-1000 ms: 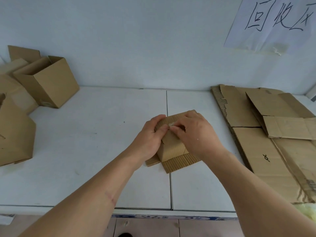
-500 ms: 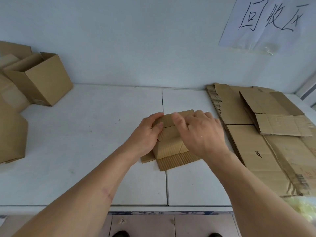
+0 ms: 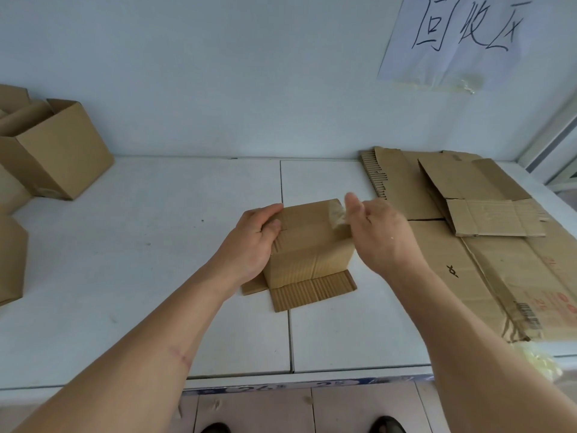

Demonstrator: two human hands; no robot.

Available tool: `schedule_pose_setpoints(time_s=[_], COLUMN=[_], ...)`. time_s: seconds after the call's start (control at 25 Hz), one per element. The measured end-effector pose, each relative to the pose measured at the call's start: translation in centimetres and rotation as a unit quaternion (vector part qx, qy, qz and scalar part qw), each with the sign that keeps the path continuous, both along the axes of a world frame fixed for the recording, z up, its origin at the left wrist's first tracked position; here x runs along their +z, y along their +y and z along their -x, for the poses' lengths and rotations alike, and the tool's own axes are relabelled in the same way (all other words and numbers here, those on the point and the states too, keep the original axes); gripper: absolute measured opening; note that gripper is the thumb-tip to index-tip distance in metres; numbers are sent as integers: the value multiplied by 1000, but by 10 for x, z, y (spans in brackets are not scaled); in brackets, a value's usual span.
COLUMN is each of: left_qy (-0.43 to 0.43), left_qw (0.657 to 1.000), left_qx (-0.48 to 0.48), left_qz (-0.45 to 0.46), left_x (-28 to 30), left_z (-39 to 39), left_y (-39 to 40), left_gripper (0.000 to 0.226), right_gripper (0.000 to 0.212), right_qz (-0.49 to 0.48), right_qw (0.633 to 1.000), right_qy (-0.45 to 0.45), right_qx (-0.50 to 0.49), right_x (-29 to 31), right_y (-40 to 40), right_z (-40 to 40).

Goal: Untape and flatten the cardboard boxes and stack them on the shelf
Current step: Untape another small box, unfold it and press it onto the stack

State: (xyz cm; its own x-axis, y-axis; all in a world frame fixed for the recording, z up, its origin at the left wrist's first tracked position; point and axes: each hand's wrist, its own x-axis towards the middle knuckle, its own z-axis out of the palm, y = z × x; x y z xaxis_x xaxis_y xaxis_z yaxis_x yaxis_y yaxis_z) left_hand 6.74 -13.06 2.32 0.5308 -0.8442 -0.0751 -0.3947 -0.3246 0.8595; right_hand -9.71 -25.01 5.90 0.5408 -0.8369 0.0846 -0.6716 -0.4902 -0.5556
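Observation:
A small brown cardboard box (image 3: pixel 309 248) stands on the white shelf (image 3: pixel 140 260) in the middle, its lower flaps spread flat on the surface. My left hand (image 3: pixel 253 242) grips the box's left top edge, thumb on top. My right hand (image 3: pixel 377 232) is at the box's right top corner and pinches a strip of clear tape (image 3: pixel 338 215) that is peeled partly off the top. The top flaps lie closed along a visible seam.
Flattened cardboard sheets (image 3: pixel 487 245) are stacked on the right of the shelf. Open upright boxes (image 3: pixel 56 151) stand at the far left, with another box (image 3: pixel 9 260) nearer. A paper sign (image 3: pixel 468 35) hangs on the wall. The shelf's front edge is close below.
My right hand has moved from the middle of the box top to its right corner, pulling the tape strip off to the right. My left hand stays on the left edge.

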Motion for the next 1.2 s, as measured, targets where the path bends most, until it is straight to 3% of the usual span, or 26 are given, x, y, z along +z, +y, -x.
schedule_pose_setpoints(time_s=[0.12,0.2,0.32,0.4,0.44,0.52,0.6,0.68,0.76,1.04,1.2], left_qy=[-11,-21,-41,-61,-73,-88,-70,-48,-66,-152,-183], left_qw=[1000,1000,999,998,997,996,996,995,991,979,974], left_qx=[1,2,2,0,-4,-17,-36,-60,-76,-80,-67], left_qz=[-3,0,-1,-5,-8,-20,-39,-71,-88,-105,-118], left_x=[0,0,1,3,5,9,11,12,12,15,17], left_z=[-1,0,1,2,3,4,5,4,4,30,52], left_y=[-1,-1,-1,-2,-2,-2,0,1,0,-6,-4], left_gripper=[39,39,39,39,40,43,61,94,110,102,101], right_gripper=[40,28,21,20,22,32,39,34,24,16,20], right_qz=[102,89,-110,-268,-309,-332,-334,-330,-314,-194,-17], right_qw=[994,996,981,913,891,897,908,913,917,943,983], right_qy=[27,-1,-143,-253,-269,-234,-223,-227,-239,-250,-55], right_qx=[14,7,-75,-175,-197,-173,-118,-84,-63,-106,-175], right_x=[-10,-12,-14,-10,-9,-10,-11,-11,-13,-2,-16], right_y=[2,-4,-15,-22,-23,-22,-16,-12,-15,2,15], right_z=[-6,-3,9,19,24,29,24,23,30,121,190])
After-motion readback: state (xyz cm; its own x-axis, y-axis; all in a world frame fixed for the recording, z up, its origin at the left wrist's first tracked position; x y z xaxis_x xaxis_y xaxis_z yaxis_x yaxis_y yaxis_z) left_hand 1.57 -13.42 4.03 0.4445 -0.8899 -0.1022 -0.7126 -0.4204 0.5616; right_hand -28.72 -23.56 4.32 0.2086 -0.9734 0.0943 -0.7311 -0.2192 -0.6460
